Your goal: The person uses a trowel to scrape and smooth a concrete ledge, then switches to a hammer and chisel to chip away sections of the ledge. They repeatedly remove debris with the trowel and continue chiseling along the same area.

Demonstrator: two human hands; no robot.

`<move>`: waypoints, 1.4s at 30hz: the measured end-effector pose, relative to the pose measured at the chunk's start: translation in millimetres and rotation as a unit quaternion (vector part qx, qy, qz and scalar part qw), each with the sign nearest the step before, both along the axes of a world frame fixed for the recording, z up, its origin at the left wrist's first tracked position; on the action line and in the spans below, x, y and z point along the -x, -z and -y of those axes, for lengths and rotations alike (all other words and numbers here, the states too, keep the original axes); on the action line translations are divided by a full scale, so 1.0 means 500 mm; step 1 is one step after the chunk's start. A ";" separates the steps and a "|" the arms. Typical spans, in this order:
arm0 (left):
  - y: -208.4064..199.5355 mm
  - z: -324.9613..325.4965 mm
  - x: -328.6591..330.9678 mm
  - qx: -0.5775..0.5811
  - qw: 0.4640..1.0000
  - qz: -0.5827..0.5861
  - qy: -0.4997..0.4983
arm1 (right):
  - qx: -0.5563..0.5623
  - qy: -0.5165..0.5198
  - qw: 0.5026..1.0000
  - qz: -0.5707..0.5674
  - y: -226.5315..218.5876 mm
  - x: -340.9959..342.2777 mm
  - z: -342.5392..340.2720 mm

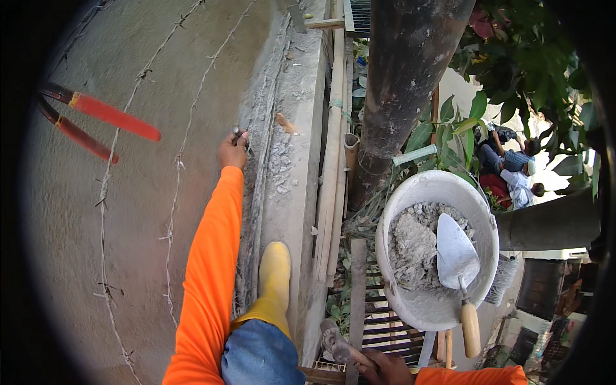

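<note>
My left hand [232,153] is closed around a metal chisel [240,133]; mainly its blunt end shows above the fingers. That hand is at the wall's base, beside a rough groove [256,167] along the ledge. Chipped rubble [280,160] and a brown fragment [286,124] lie just to its right. Low in the view, my right hand [388,369] grips the handle of a hammer [336,341], whose head points up and left. To the right of the ledge, a white bucket [383,256] holds grey mortar [414,240]. A pointed trowel [457,250] rests in it, wooden handle over the rim.
Barbed wire [176,192] runs in strands across the grey wall [77,244]. Red-handled cutters [112,115] hang at left. My yellow boot [274,273] stands on the narrow ledge [301,96]. Bamboo poles [335,141], a thick dark pipe [410,70] and seated people [510,173] are to the right.
</note>
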State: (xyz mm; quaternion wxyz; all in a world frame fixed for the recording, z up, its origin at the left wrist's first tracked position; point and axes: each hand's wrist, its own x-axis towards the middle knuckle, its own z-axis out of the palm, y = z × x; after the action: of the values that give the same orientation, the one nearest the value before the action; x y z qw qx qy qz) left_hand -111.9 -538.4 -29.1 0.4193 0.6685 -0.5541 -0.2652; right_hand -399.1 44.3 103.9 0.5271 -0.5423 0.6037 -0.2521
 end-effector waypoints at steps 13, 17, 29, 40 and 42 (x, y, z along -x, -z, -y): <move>-0.020 -0.020 0.011 0.042 0.990 0.131 -0.015 | 0.218 0.235 0.944 0.072 0.090 -0.268 0.729; -0.027 -0.031 0.010 0.039 0.987 0.155 -0.005 | 0.246 0.219 0.941 0.083 0.079 -0.263 0.820; -0.048 -0.022 0.021 -0.024 0.977 0.213 -0.006 | 0.142 0.133 0.977 -0.088 0.052 -0.241 0.862; -0.015 -0.012 -0.002 -0.007 0.981 0.196 0.005 | 0.134 0.162 0.978 -0.013 0.099 -0.224 0.851; -0.028 -0.017 0.000 0.016 0.984 0.175 -0.021 | 0.137 0.200 0.969 0.040 0.108 -0.215 0.839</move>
State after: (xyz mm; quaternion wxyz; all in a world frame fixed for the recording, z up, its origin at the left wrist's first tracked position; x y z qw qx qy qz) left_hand -112.0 -530.0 -15.2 0.3321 0.7090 -0.6090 -0.1270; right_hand -291.4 -375.2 49.8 0.4102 -0.4669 0.6385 -0.4539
